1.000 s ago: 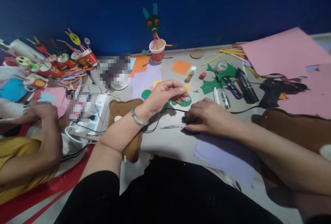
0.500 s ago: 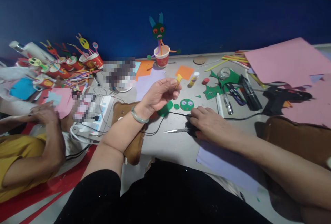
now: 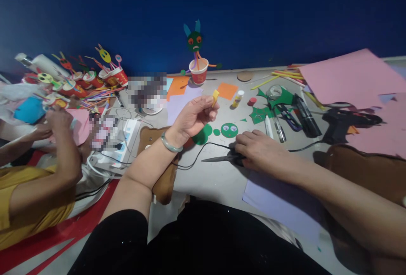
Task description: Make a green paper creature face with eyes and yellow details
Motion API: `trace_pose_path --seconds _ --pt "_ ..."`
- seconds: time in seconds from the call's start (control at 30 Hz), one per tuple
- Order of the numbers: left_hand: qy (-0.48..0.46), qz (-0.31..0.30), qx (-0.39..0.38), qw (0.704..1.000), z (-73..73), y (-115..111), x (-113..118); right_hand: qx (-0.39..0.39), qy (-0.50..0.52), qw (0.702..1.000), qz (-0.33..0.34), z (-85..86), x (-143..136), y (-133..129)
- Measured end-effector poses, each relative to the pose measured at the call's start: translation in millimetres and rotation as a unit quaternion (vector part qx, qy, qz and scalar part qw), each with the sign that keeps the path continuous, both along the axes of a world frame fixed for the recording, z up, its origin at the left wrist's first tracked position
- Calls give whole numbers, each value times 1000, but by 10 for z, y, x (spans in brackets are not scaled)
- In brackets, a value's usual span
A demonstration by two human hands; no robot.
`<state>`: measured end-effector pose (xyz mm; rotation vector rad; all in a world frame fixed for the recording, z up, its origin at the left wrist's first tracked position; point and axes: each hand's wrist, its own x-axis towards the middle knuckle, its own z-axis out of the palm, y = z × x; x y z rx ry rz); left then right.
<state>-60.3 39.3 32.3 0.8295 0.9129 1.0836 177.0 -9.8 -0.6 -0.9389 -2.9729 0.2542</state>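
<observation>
My left hand (image 3: 198, 116) pinches a small yellow paper piece (image 3: 215, 95) above the table. My right hand (image 3: 258, 149) is closed over the black handles of the scissors (image 3: 217, 159), whose blades point left on the table. Between and beyond my hands lie a green face disc (image 3: 229, 130) with white eyes and a smaller green disc (image 3: 216, 132). Larger green circles (image 3: 201, 135) sit partly hidden behind my left wrist. A yellow glue stick (image 3: 237, 98) stands uncapped near its red cap (image 3: 252, 101).
A cup with a green-headed figure (image 3: 198, 72) stands by the wall. A black glue gun (image 3: 345, 122) with its cable, pink sheets (image 3: 349, 72) and markers (image 3: 306, 116) lie right. Decorated cups, a power strip (image 3: 127, 139) and another person's hands (image 3: 57, 122) are left.
My left hand and the yellow piece have shifted slightly left. The scissors have turned a little under my right hand. At the left, the other person's hands have moved apart and up.
</observation>
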Motion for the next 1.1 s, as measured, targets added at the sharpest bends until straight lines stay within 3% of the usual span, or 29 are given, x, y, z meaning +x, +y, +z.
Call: trace_pose_path --seconds 0.13,0.27,0.37,0.47,0.67,1.1 --pt "-20 10 -2 1000 25 6 -7 -159 162 974 -13 139 88 68" --pt "-39 14 -21 999 28 2 -14 -339 328 881 -47 279 145 119" --pt "-43 5 -11 999 12 -6 -15 -422 374 824 -62 335 137 114" --pt "-40 -3 -13 999 2 -13 -13 -469 380 795 -57 356 115 88" --pt "-17 -9 -24 1000 18 -24 3 -505 373 777 -57 332 104 67" --pt "6 -23 -5 1000 5 -43 21 -507 363 781 -45 353 120 69"
